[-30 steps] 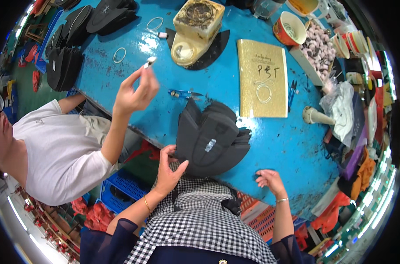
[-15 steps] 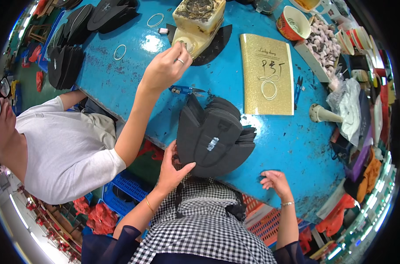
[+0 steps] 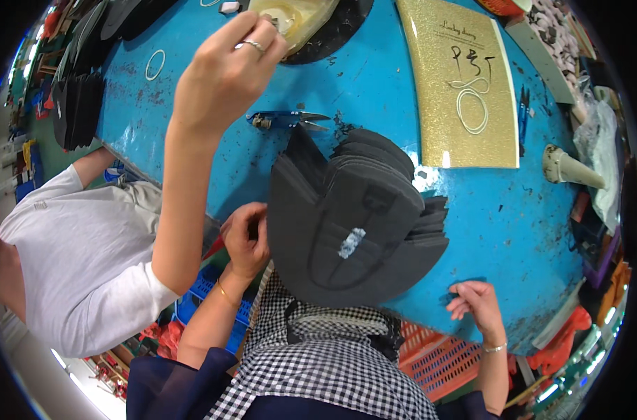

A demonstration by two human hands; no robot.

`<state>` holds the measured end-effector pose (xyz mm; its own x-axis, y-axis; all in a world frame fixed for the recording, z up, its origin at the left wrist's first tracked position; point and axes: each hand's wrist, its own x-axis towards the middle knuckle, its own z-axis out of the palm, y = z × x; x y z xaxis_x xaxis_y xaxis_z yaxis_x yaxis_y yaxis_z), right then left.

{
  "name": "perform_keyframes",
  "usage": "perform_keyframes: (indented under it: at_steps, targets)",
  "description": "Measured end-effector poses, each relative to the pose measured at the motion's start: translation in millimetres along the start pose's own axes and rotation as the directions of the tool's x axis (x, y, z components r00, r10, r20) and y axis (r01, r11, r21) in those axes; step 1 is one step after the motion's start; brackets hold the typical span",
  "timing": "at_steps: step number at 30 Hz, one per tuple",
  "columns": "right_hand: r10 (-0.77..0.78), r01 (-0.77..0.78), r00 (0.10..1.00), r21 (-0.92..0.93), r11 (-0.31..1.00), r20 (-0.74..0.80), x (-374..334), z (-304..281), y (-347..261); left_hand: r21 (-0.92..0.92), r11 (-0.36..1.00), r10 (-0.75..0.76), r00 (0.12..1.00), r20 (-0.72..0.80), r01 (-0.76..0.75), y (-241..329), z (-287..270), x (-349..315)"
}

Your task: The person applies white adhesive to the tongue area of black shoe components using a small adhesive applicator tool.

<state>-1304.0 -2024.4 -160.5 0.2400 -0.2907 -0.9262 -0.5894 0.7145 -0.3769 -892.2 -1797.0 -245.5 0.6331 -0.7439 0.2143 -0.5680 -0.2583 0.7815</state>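
A thick stack of black foam pieces (image 3: 364,224), rounded and with a pale glossy patch on top, sits at the table's near edge. My left hand (image 3: 247,241) is at its left side, fingers curled and thumb bent inward; the stack's edge hides the fingertips, so what they hold cannot be made out. To the right of the stack, apart from it, my right hand (image 3: 478,304) hovers at the table's edge. Its thumb and forefinger come together, with a small dark spot by the fingertips that is too small to name.
From the left a co-worker's hand (image 3: 227,77) reaches over a yellowish glue container (image 3: 311,21). Blue thread snips (image 3: 287,120) lie beyond the stack. Further right are a gold notebook (image 3: 465,91) with a white cord loop, a pale cone (image 3: 570,168), and more black pieces (image 3: 80,105) at far left.
My left hand has drawn its thumb off the top of the stack and curled in beside its left edge. The view has moved closer to the table. My right hand stays beside the stack.
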Motion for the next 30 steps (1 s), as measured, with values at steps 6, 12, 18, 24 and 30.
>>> perform_keyframes:
  at_steps: [6,12,18,24,30]
  targets:
    - [0.037,-0.033,0.998,-0.081,0.996,0.042,-0.8,-1.9,-1.2,-0.088,0.992,0.089,0.996,-0.027,-0.091,-2.4,4.8,-1.9]
    - [-0.056,0.060,0.998,-0.137,0.989,0.032,-7.3,1.2,0.2,-0.110,0.988,0.096,0.990,-0.105,-0.108,2.8,5.8,-2.8]
    - [-0.948,0.717,0.291,-0.686,0.127,0.128,-25.3,94.3,26.0,-0.218,0.965,0.124,0.985,-0.121,-0.148,12.8,6.5,3.6]
    - [-0.965,0.440,0.041,-0.872,-0.214,0.257,-21.9,200.7,-0.9,-0.342,0.923,0.158,0.984,-0.084,-0.177,9.1,5.6,1.0]
    - [-0.911,0.591,0.219,-0.790,-0.161,0.350,-40.3,195.1,-30.2,-0.309,0.919,0.206,0.968,-0.147,-0.242,9.4,4.3,1.1]
